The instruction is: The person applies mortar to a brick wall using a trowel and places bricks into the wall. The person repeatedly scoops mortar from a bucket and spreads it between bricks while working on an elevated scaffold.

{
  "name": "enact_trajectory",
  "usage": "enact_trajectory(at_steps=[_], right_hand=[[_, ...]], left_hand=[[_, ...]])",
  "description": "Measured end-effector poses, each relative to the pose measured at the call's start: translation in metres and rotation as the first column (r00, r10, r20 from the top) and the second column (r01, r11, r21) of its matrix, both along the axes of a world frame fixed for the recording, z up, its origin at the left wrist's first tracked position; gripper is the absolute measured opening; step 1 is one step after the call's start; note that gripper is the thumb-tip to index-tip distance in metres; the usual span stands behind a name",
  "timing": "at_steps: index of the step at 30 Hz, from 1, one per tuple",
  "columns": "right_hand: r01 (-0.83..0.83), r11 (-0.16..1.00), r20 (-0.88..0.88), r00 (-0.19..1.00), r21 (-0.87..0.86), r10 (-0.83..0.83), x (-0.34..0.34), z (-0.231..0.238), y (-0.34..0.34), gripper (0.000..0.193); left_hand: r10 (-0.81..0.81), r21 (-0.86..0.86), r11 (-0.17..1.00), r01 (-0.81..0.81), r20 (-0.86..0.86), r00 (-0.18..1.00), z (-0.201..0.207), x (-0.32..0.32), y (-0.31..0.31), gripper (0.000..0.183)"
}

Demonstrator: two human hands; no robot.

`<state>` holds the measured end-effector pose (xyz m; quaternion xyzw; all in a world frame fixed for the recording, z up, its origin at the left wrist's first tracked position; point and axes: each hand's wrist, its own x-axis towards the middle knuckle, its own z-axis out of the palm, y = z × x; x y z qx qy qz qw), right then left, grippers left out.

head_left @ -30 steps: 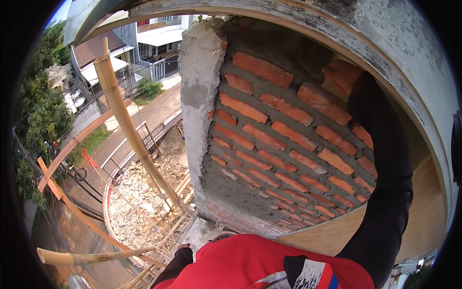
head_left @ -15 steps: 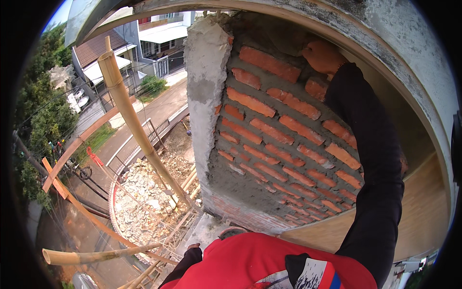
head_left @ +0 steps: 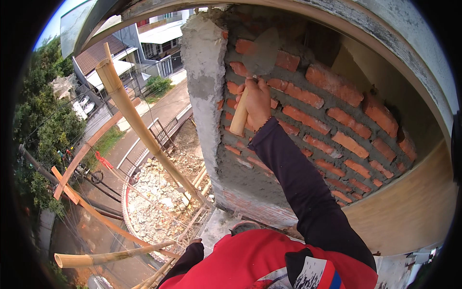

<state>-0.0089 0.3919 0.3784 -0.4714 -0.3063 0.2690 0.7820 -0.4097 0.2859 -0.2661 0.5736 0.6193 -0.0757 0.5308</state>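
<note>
My right hand (head_left: 259,102) is closed round the wooden handle of a trowel (head_left: 261,54). Its grey pointed blade lies up against the top rows of a brick wall (head_left: 303,98), where red bricks sit in wet grey mortar. My left hand (head_left: 196,240) shows only as a small part past the dark sleeve, low in the head view. It is near the end of a bamboo pole (head_left: 103,258) and a concrete ledge (head_left: 216,229); its fingers are too hidden to read.
A rough concrete column (head_left: 204,72) borders the bricks on the left. A curved beam (head_left: 308,6) crosses overhead. Tall bamboo (head_left: 127,111) and wooden slats (head_left: 91,144) stand at the open left side, high above rubble (head_left: 159,192) and a street. A bucket rim (head_left: 244,226) shows by my chest.
My right hand has come down and left from the wall's upper right, bringing the trowel into plain sight. More bricks at the right are uncovered. The left hand stays low.
</note>
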Motion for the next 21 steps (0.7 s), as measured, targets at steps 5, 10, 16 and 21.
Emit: enact_trajectory(at_steps=[5,10,16,21], right_hand=[[-0.056,0.994,0.1,0.993,-0.092,0.065,-0.006,0.017,0.072,0.023],[0.203,0.943,0.394,0.915,-0.263,-0.087,0.011,0.011,0.046,0.031],[0.365,0.921,0.348,0.888,-0.136,-0.3,0.051,-0.017,-0.073,0.033],[0.479,0.857,0.467,0.811,-0.189,-0.351,0.053,-0.069,-0.165,0.025]], left_hand=[[-0.186,0.044,0.981,0.191,-0.095,0.978,-0.011,0.007,0.002,0.042],[0.082,-0.142,0.987,-0.072,0.062,0.995,-0.028,0.016,-0.018,0.046],[-0.058,-0.08,0.995,0.057,-0.009,0.998,-0.03,0.001,-0.042,0.047],[-0.2,-0.042,0.979,0.198,-0.069,0.977,-0.029,-0.005,-0.042,0.047]])
